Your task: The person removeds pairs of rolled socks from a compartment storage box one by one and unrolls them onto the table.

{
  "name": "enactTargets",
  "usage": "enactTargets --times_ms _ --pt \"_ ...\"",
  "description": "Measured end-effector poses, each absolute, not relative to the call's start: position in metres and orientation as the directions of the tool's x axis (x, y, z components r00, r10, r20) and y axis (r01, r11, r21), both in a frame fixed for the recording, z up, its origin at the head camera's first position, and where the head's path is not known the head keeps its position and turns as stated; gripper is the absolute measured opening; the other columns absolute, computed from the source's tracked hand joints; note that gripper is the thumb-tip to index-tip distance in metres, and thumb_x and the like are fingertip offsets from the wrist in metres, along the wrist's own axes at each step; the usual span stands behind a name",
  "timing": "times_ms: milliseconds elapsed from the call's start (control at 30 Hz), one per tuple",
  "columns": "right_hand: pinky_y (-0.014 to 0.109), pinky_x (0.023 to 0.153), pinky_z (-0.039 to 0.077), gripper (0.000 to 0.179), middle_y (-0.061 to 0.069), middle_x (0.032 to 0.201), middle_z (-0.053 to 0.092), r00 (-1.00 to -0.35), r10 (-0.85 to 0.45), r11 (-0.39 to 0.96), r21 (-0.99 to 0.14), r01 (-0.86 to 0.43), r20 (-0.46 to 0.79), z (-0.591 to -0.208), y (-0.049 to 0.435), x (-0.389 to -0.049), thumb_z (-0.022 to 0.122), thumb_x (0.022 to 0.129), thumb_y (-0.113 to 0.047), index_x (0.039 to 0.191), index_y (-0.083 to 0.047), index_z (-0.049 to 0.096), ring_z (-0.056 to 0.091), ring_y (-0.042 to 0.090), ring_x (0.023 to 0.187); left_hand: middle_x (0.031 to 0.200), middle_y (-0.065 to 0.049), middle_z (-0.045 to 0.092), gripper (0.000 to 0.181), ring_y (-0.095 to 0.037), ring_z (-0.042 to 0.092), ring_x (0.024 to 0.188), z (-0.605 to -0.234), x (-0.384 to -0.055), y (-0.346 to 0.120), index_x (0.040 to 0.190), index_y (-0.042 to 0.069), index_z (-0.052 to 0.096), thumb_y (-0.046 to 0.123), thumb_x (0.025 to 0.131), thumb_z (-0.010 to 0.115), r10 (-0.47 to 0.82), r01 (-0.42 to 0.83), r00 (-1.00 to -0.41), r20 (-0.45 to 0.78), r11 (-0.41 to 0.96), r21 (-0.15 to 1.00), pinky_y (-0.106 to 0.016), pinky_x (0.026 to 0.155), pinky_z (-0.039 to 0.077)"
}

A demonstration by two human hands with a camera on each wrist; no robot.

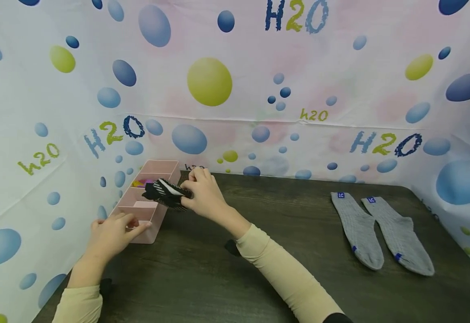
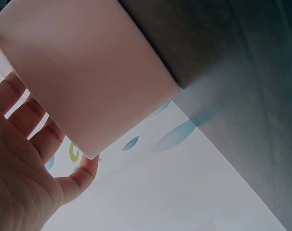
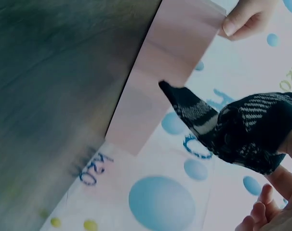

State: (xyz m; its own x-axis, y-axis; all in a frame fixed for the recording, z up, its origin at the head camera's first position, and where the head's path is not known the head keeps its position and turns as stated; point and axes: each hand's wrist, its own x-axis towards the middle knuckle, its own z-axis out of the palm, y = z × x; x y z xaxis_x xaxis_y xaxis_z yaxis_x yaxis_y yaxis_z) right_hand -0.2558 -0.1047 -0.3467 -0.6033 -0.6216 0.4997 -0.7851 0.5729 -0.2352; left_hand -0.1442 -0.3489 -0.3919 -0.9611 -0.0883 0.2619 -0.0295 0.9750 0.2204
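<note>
Black sock, pinched by right grip: likely light, soft; best held mid-bundle. Left grip holds pink box.

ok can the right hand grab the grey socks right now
Probably not: the right hand pinches a black-and-white sock by the pink box, though nothing visible blocks the grey socks.

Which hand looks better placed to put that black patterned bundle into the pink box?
Probably the right hand: it pinches the black patterned bundle near the pink box, while the left hand holds the box's near end.
</note>
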Motion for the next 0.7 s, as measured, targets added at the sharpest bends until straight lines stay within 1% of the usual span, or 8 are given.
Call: enactTargets --times_ms 200,300,433,700 --pt "0.033 0.077 0.019 0.014 0.0 0.095 0.03 -0.614 -0.635 0.556 -0.275 -0.784 0.469 -0.342 -0.068 -0.254 0.068 0.089 -0.025 0.101 -0.018 0.072 0.025 0.017 0.089 0.082 -0.005 0.067 0.044 -0.027 0.062 0.084 -0.392 -0.144 -0.349 0.08 0.015 0.067 0.058 0.087 0.063 -0.084 -0.023 -0.963 0.258 0.973 0.229 -0.073 0.087 0.026" --pt "0.035 0.077 0.019 0.015 0.0 0.092 0.028 -0.599 -0.665 0.525 -0.292 -0.799 0.445 -0.338 -0.049 -0.253 0.069 0.088 -0.023 0.101 -0.016 0.073 0.026 0.019 0.088 0.082 -0.006 0.066 0.047 -0.028 0.061 0.084 -0.392 -0.143 -0.349 0.082 0.014 0.067 0.06 0.087 0.062 -0.092 -0.035 -0.967 0.237 0.972 0.234 -0.074 0.088 0.025" --pt "0.035 0.077 0.02 0.019 0.0 0.09 0.027 -0.575 -0.714 0.465 -0.344 -0.816 0.399 -0.335 -0.024 -0.253 0.071 0.087 -0.018 0.104 -0.011 0.073 0.026 0.019 0.088 0.081 -0.006 0.066 0.049 -0.028 0.06 0.083 -0.391 -0.143 -0.349 0.083 0.012 0.067 0.06 0.087 0.061 -0.092 -0.037 -0.969 0.23 0.972 0.231 -0.075 0.089 0.024" --pt "0.035 0.078 0.024 0.017 0.001 0.092 0.03 -0.572 -0.768 0.415 -0.456 -0.788 0.289 -0.335 0.019 -0.25 0.072 0.086 -0.016 0.101 -0.008 0.072 0.027 0.019 0.091 0.079 -0.005 0.065 0.05 -0.027 0.06 0.082 -0.391 -0.145 -0.35 0.082 0.012 0.066 0.061 0.088 0.059 -0.081 -0.027 -0.97 0.228 0.973 0.231 -0.075 0.088 0.025"
